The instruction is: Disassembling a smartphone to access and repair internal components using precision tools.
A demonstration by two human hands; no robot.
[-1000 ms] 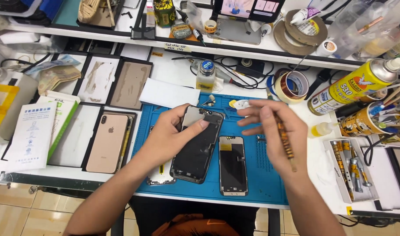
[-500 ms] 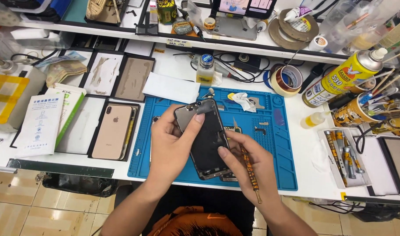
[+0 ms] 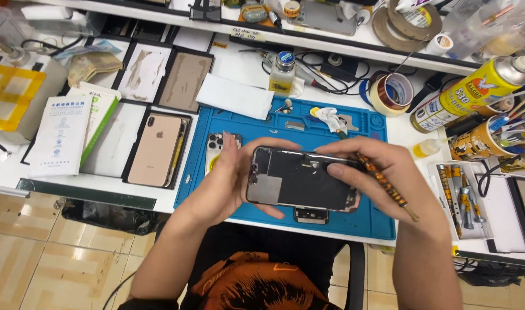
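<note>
Nearest the camera, the left hand (image 3: 231,181) and the right hand (image 3: 383,178) are both gripping an opened phone screen panel (image 3: 299,178), which is being held sideways just above the front edge of the blue work mat (image 3: 365,221). The right hand is also pinching a brown patterned screwdriver (image 3: 386,185) that is slanting across its fingers. Under the panel, a phone body (image 3: 311,216) is lying on the mat, mostly hidden. Just beyond the left hand, another phone (image 3: 215,146) is resting on the mat with its camera cluster showing. Left of the mat, a gold phone (image 3: 156,149) is lying face down. Farther back, a small glass bottle (image 3: 282,72), a roll of amber tape (image 3: 391,93) and a yellow spray can (image 3: 469,95) are standing near the shelf.
</note>
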